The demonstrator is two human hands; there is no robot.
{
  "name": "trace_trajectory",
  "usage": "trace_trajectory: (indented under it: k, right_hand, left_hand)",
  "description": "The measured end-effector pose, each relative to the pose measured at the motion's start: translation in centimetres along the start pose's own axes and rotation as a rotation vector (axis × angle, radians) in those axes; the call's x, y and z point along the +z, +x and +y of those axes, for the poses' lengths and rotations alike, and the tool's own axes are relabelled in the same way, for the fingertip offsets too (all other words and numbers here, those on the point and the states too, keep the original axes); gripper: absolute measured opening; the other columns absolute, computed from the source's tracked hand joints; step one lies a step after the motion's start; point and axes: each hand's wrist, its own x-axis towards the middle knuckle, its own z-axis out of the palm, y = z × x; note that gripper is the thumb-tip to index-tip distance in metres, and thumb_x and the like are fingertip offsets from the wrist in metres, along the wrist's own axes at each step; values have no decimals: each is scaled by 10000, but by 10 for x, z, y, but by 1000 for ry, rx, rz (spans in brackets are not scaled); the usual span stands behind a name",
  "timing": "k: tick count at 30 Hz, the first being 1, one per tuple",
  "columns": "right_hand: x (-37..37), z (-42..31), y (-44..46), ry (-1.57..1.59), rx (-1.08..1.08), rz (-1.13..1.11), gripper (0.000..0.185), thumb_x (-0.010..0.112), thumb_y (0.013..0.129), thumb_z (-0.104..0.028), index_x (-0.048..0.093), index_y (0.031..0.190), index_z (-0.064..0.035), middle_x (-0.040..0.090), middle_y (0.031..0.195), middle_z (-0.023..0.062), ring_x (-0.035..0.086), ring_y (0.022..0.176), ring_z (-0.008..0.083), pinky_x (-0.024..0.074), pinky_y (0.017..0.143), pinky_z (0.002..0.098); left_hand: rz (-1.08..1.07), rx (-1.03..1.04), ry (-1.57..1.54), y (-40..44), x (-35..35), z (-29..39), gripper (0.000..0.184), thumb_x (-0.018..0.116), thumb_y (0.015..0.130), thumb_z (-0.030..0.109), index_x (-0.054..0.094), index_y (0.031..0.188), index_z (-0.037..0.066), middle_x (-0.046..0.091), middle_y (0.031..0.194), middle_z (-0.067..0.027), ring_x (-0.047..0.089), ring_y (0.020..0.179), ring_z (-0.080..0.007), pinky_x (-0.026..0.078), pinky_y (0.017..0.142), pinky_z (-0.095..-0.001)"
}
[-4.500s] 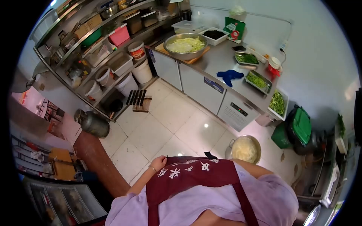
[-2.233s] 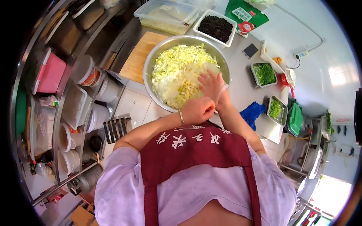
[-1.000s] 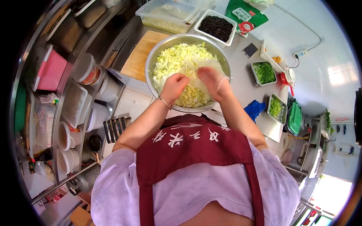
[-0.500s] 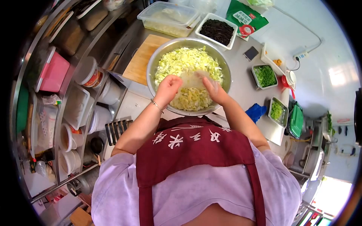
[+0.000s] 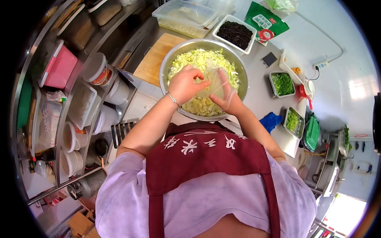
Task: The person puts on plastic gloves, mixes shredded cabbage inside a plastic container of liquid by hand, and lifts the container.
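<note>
A wide steel bowl [image 5: 243, 81] of shredded cabbage [image 5: 198, 58] stands in front of me, with both my hands over it. A thin clear plastic glove [image 5: 216, 81] covers my right hand [image 5: 229, 95], its film loose around the fingers. That hand is open, thumb spread toward the left. My left hand [image 5: 185, 85] is bare, with a bracelet [image 5: 173, 99] at the wrist. Its fingers are curled, and a gap shows between thumb and index finger, close beside the glove.
A wooden board [image 5: 156, 59] lies left of the bowl. Behind are a lidded plastic box [image 5: 186, 18], a white tub of dark shreds [image 5: 235, 35] and a green bag [image 5: 266, 22]. To the right are chopped greens [image 5: 282, 84], a phone [image 5: 269, 59] and blue cloth [image 5: 271, 121]. Shelves stand left.
My left hand has moved right and its closed fingers have loosened. My right hand has turned, with its thumb now spread. The whole view has shifted slightly.
</note>
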Motion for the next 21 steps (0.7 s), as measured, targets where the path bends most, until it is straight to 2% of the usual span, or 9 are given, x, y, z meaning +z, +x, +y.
trace_trajectory:
  k: [1, 4, 8, 14, 15, 17, 19, 20, 21]
  right_hand:
    - [-1, -4, 0, 6, 3, 13, 889, 659, 753, -285, 102, 1396, -26, 238, 1394, 252, 287, 1279, 366, 253, 1042, 358]
    - [-3, -12, -1, -53, -13, 20, 903, 682, 726, -288, 128, 1390, -28, 259, 1380, 254, 302, 1266, 372, 266, 1038, 363]
    - [-1, -12, -2, -175, -100, 78, 916, 705, 700, -272, 147, 1384, -28, 283, 1363, 255, 322, 1247, 381, 288, 1029, 371]
    - [-3, -6, -7, -65, -15, 176, 893, 706, 715, -239, 152, 1381, -26, 313, 1350, 251, 341, 1246, 357, 295, 1019, 350]
    - [-2, -3, -8, -65, -13, 179, 893, 706, 715, -239, 152, 1381, -26, 313, 1350, 251, 341, 1246, 357, 295, 1019, 350]
    - [1, 7, -10, 135, 125, 210, 830, 665, 767, -258, 156, 1379, -22, 351, 1329, 245, 356, 1242, 327, 293, 1012, 342]
    - [7, 27, -11, 157, 170, 247, 769, 612, 806, -292, 171, 1371, -13, 373, 1318, 233, 367, 1235, 318, 293, 1009, 335]
    - [9, 36, -12, 180, 214, 279, 716, 560, 844, -327, 187, 1363, -5, 395, 1306, 222, 378, 1227, 308, 294, 1006, 327]
    - [7, 34, -12, 180, 217, 281, 716, 560, 844, -327, 187, 1363, -5, 395, 1306, 222, 378, 1227, 308, 294, 1006, 327]
  left_hand:
    - [-22, -24, 48, 0, 4, -1, 251, 691, 702, 337, 630, 777, 105, 548, 804, -79, 554, 710, -245, 454, 621, -351]
    - [-37, -113, 91, 0, 14, -2, 212, 684, 698, 302, 626, 762, 108, 554, 812, -80, 569, 744, -244, 462, 639, -349]
    - [36, -66, 104, 0, 23, -14, 152, 661, 705, 249, 630, 764, 113, 566, 831, -86, 576, 745, -259, 466, 647, -354]
    - [28, -80, 122, -1, 24, -33, 99, 618, 735, 195, 640, 788, 114, 580, 867, -78, 582, 753, -264, 470, 654, -360]
    - [22, -18, 207, -1, 25, -35, 98, 609, 749, 194, 639, 784, 107, 583, 857, -78, 582, 746, -263, 471, 648, -359]
    - [13, 45, 290, -2, 27, -37, 101, 599, 763, 192, 637, 780, 101, 586, 848, -77, 582, 739, -262, 471, 642, -357]
    - [177, 30, 214, 3, 23, -29, 142, 585, 791, 216, 630, 770, 82, 590, 814, -90, 584, 726, -265, 471, 635, -353]
    - [173, 33, 214, 4, 19, -25, 142, 585, 791, 216, 630, 770, 82, 590, 814, -90, 584, 726, -265, 471, 635, -353]
    - [112, -46, 189, 5, 13, -22, 164, 591, 794, 232, 621, 757, 75, 587, 798, -95, 583, 716, -266, 469, 632, -349]
